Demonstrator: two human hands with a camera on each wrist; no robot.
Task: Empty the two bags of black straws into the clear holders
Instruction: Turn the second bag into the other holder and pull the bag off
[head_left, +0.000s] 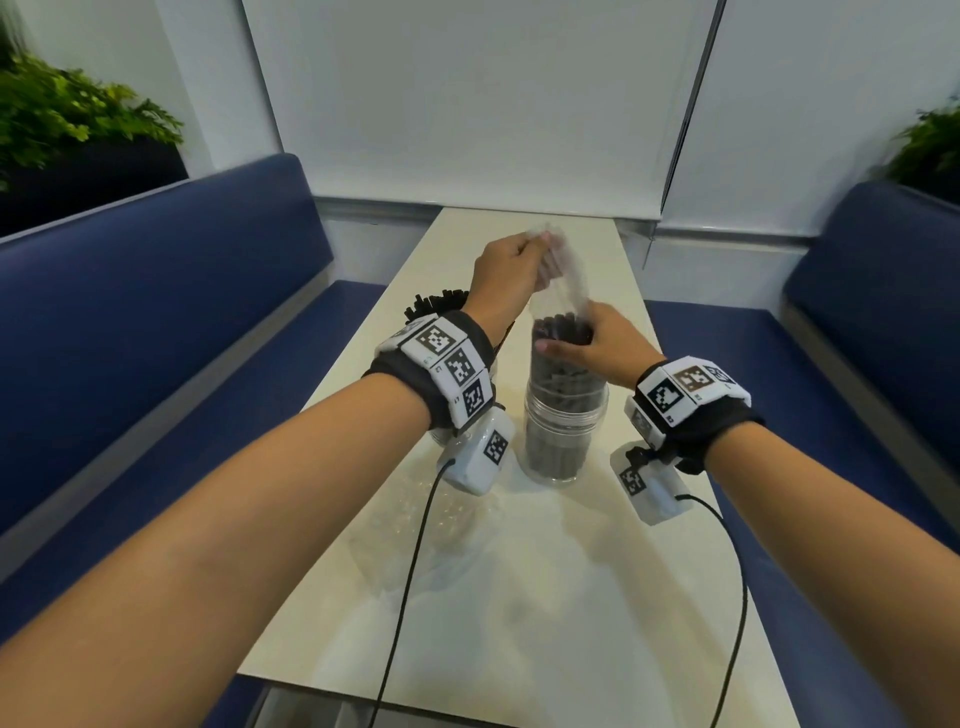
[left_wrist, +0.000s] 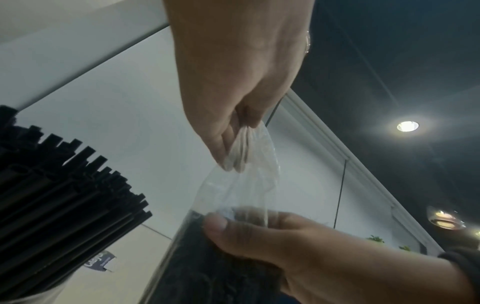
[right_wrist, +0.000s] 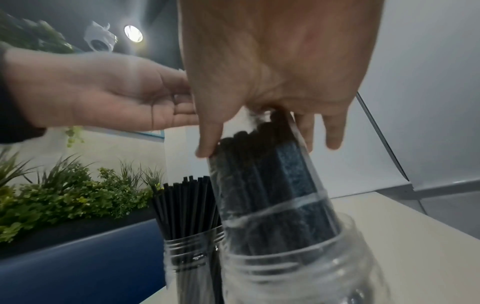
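A clear bag (head_left: 563, 280) of black straws (head_left: 558, 374) stands upright in the right clear holder (head_left: 563, 431). My left hand (head_left: 540, 244) pinches the bag's empty top end high above the straws, as the left wrist view shows with the left hand (left_wrist: 233, 164) and the bag (left_wrist: 241, 189). My right hand (head_left: 576, 343) grips the top of the straw bundle through the plastic; in the right wrist view this right hand (right_wrist: 259, 142) curls round the bagged straws (right_wrist: 259, 185) in their holder (right_wrist: 298, 267). The left holder (right_wrist: 192, 253) holds loose straws (right_wrist: 187, 201).
Crumpled clear plastic (head_left: 447, 512) lies on the white table (head_left: 519, 597) in front of the holders. Blue benches (head_left: 156, 312) flank the narrow table on both sides. Black cables (head_left: 410, 571) trail from my wrists across the tabletop. Plants (head_left: 62, 114) stand behind the benches.
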